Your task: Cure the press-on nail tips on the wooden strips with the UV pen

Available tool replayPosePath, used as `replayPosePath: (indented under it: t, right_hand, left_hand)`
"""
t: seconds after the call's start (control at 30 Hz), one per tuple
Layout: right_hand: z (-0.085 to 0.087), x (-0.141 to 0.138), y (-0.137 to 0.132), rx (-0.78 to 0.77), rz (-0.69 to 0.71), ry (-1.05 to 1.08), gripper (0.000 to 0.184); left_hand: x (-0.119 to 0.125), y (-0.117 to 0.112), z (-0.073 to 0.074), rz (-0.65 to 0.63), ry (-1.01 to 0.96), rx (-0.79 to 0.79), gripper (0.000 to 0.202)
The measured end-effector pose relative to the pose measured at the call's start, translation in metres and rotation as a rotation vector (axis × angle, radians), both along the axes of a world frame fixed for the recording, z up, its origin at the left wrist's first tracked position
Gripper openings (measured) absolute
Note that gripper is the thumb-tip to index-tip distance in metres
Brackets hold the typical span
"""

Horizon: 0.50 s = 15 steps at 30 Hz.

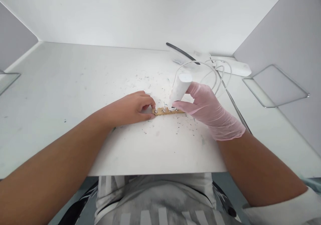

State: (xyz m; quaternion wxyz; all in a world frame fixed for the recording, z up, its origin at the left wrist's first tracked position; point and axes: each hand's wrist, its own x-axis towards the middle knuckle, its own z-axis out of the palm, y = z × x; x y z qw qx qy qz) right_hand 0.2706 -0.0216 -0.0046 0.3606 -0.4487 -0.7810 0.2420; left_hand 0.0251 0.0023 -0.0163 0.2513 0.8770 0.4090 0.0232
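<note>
While the left hand pins the strip, the tool's tip touches it.

No readable text or labels

A strip lies on the counter near its middle, with the left hand at its left end and the right hand at its right end. A tool stands tilted on the strip in the right hand. Behind them, toward the back right corner, lie a cable and a box.
</note>
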Motion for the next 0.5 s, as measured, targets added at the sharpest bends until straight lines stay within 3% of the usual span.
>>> replayPosePath:
  t: [0.5]
  right_hand:
    - [0.0036,-0.0024,-0.0027,-0.025,0.024,0.024,0.006]
  left_hand:
    - [0.0039,-0.0024,0.0013,0.004,-0.020,-0.001,0.026]
